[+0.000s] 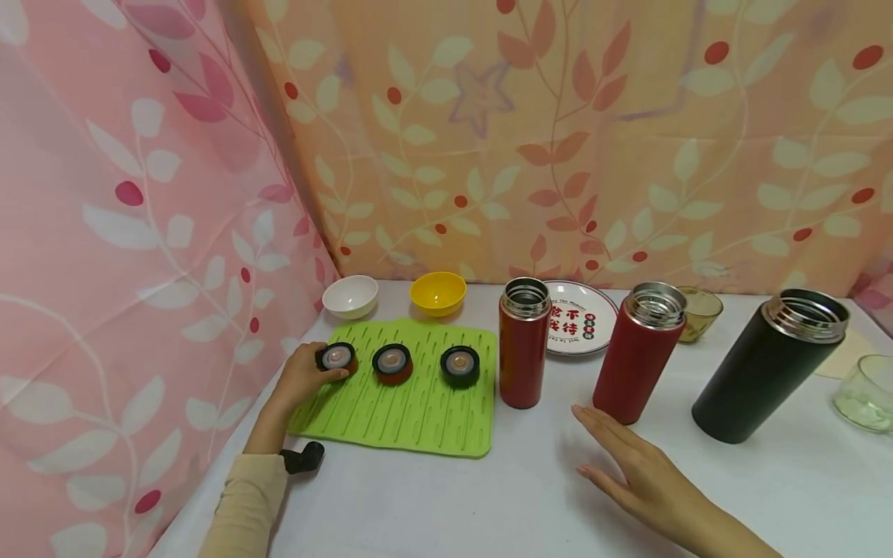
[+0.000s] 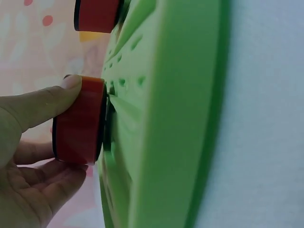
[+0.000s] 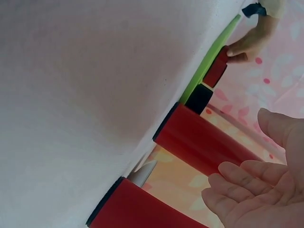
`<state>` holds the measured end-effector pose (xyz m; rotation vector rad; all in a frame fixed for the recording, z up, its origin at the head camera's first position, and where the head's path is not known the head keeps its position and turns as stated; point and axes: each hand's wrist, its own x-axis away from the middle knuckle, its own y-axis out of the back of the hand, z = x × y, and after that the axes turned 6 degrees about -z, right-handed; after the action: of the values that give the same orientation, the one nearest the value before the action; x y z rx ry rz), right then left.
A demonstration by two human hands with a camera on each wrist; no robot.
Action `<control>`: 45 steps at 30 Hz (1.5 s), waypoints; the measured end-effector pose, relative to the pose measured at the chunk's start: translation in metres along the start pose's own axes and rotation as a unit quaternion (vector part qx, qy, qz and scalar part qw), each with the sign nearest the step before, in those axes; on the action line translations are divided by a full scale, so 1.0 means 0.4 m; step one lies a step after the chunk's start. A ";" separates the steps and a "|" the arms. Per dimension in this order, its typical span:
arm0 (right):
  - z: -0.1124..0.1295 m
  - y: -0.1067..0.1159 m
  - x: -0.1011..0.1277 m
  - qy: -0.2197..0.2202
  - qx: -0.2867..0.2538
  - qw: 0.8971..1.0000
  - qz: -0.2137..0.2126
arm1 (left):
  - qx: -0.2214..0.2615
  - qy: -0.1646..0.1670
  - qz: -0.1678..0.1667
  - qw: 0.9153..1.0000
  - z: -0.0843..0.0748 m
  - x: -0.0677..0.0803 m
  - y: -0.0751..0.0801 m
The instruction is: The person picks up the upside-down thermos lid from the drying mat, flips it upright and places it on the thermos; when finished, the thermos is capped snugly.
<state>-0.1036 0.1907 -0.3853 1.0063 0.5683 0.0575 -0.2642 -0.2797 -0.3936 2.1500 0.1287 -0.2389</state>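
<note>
At the left of the green mat, my left hand pinches a red and black bottle lid between thumb and fingers. The lid rests on the mat, its hollow side up. Beside it on the mat lie another red lid and a black lid. My right hand hovers over the table with its fingers extended, holding nothing. Its fingertips are close to a red thermos bottle; whether they touch is unclear. A slimmer red bottle and a black bottle also stand lidless.
Behind the mat are a white bowl and a yellow bowl. A printed plate and an amber glass bowl sit behind the bottles. A clear glass stands far right. Curtains close off the back and left.
</note>
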 end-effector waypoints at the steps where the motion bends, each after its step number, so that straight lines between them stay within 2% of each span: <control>1: 0.000 0.000 0.000 -0.002 -0.002 1.000 -0.001 | 0.001 0.004 -0.001 1.000 0.001 0.000 -0.001; 5: 0.001 -0.001 0.000 -0.004 -0.008 1.000 -0.003 | 0.023 0.014 -0.013 1.000 -0.004 -0.002 -0.003; 8: 0.000 0.000 0.000 0.000 -0.009 1.000 -0.007 | 0.058 0.013 -0.027 0.998 -0.027 -0.001 -0.002; 13: -0.001 0.001 -0.003 0.012 -0.005 1.000 -0.015 | 0.127 -0.002 -0.037 0.991 -0.092 0.010 0.006; 20: 0.000 0.001 -0.003 0.016 -0.006 1.000 -0.017 | 0.225 -0.029 -0.021 0.974 -0.194 0.042 0.019; 26: -0.001 0.002 -0.006 0.024 -0.003 0.999 -0.029 | 0.268 -0.100 -0.027 0.958 -0.283 0.079 0.021; 31: 0.001 0.007 -0.015 0.037 -0.006 0.998 -0.044 | 0.274 -0.166 -0.033 0.947 -0.353 0.113 0.011; 35: 0.006 0.011 -0.026 0.038 -0.015 0.998 -0.050 | 0.280 -0.217 -0.032 0.935 -0.397 0.128 -0.006; 45: 0.025 0.022 -0.060 0.059 -0.040 0.994 -0.084 | 0.299 -0.278 -0.026 0.912 -0.501 0.173 -0.035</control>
<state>-0.1175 0.1804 -0.3638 0.8775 0.7522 -0.0091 -0.1749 -0.1054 -0.3114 2.5794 -0.2510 -1.0204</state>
